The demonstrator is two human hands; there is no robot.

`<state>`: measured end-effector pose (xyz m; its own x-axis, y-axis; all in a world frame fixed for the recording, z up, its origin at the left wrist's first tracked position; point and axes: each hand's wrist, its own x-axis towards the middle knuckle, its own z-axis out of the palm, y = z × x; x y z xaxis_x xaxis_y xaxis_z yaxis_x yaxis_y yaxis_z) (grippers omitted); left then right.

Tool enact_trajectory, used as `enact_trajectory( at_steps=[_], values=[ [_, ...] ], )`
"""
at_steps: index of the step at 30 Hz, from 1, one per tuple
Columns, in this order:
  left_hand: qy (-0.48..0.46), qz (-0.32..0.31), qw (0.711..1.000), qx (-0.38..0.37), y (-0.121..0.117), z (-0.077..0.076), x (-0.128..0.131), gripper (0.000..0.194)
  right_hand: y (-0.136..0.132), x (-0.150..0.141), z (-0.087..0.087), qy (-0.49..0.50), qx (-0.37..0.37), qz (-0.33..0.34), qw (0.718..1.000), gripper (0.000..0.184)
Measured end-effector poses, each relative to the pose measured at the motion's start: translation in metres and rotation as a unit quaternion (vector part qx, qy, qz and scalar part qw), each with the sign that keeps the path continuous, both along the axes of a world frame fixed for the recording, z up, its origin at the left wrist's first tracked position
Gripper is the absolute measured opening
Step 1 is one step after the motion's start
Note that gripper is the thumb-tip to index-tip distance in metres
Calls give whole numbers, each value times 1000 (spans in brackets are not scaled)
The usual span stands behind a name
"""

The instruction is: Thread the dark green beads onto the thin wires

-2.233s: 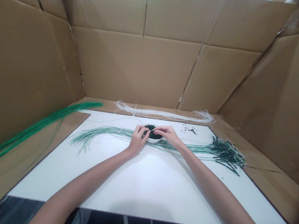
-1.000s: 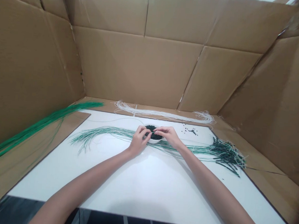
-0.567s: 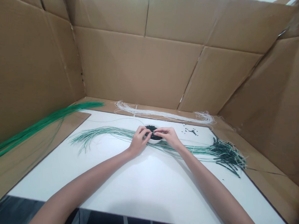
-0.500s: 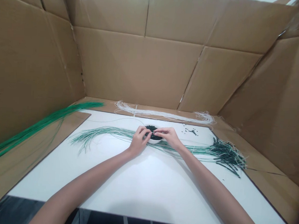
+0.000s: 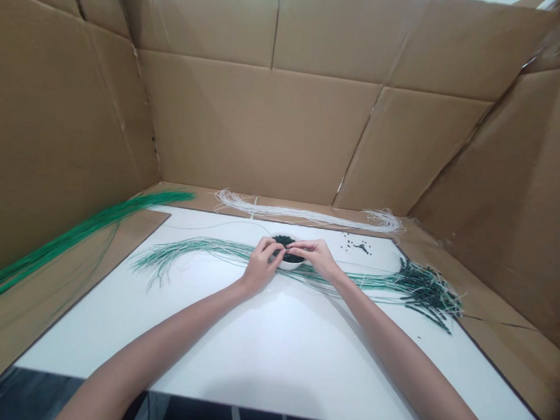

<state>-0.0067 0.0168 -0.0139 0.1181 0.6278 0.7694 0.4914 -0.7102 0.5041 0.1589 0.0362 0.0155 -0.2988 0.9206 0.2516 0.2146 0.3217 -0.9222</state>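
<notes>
A small white bowl (image 5: 289, 266) filled with tiny dark green beads (image 5: 285, 240) stands near the table's middle. My left hand (image 5: 261, 260) is over its left side, thumb and fingers pinched. A thin green strand (image 5: 234, 223) curves across the table up to these fingers and seems held there. From the right, my right hand (image 5: 316, 253) reaches over the bowl, fingertips pinched and almost meeting the left ones. What lies between the right fingertips is too small to make out. A bundle of green strands (image 5: 201, 244) runs behind and under the bowl.
The bundle's right end carries dark beaded lengths (image 5: 428, 289) with pale tips. Loose beads (image 5: 361, 246) lie at the back right of the white table (image 5: 232, 341). White strands (image 5: 303, 215) lie along the back, more green strands (image 5: 92, 222) at left. Cardboard walls (image 5: 257, 125) surround the table.
Almost nothing differs. The fingertips of both hands have shifted very slightly over the bowl; the arms, bowl and strands stay in place.
</notes>
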Motion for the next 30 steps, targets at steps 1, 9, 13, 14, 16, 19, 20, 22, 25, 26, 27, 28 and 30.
enact_trajectory(
  at_steps=[1, 9, 13, 14, 16, 19, 20, 22, 25, 26, 27, 28, 30],
  values=[
    [1, 0, 1000, -1, 0, 0, 0, 11, 0, 0, 0, 0, 0, 1, 1000, 27],
    [-6, -5, 1000, -4, -1, 2, 0, 11, 0, 1, 3, -13, -1, 2, 1000, 28],
    [-9, -7, 1000, 1, -1, 1, 0, 11, -1, 1, 4, -15, 2, -1, 1000, 28],
    [-8, -7, 1000, 3, 0, 1, 0, 11, -1, 1, 4, -14, 3, -1, 1000, 28],
    [-5, -8, 1000, 7, 0, 0, 0, 11, -1, 1, 4, -15, 6, -1, 1000, 28],
    [-4, -9, 1000, 7, 1, -1, 0, 11, -1, 2, 4, -16, 7, 0, 1000, 27],
    [-4, -10, 1000, 5, 1, -1, 0, 11, -1, 2, 4, -14, 9, 1, 1000, 27],
    [-5, -12, 1000, 3, 2, -1, 0, 11, -1, 1, 4, -13, 16, 4, 1000, 26],
    [-4, -21, 1000, -5, 1, -1, 0, 12, -2, -1, 4, -19, 37, 15, 999, 23],
    [-2, -26, 1000, -10, 1, -1, 0, 12, -3, -2, 4, -20, 42, 17, 999, 23],
    [-2, -29, 999, -16, 0, 0, 0, 12, -3, -3, 4, -19, 45, 18, 999, 24],
    [-3, -32, 999, -22, 0, 1, 0, 12, -3, -3, 4, -16, 44, 16, 999, 25],
    [-7, -34, 999, -30, -2, 2, 0, 13, -2, -3, 3, -6, 36, 7, 999, 27]
  ],
)
